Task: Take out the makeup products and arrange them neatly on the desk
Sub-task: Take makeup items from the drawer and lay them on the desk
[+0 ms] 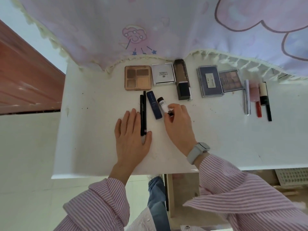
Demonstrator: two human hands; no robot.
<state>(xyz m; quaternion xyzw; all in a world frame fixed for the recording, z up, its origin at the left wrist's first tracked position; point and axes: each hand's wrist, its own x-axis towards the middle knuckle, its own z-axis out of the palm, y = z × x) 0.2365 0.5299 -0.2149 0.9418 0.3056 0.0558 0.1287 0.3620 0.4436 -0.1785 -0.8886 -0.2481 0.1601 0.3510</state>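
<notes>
Two pencils (143, 112) lie under our flat, spread left hand (131, 139), which keeps them straight. Our right hand (177, 124) pinches a small tube (163, 105) beside the blue stick (154, 105). Both rows sit toward the desk's (83, 130) far edge, so the near edge stays free for working.

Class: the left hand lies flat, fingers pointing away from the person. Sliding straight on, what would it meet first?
Probably the brown eyeshadow palette; the left hand has bare desk ahead until then.

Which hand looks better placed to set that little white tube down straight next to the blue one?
The right hand: its fingers already pinch the white tube, just beside the blue tube. The left hand lies flat against the black pencils.
</notes>
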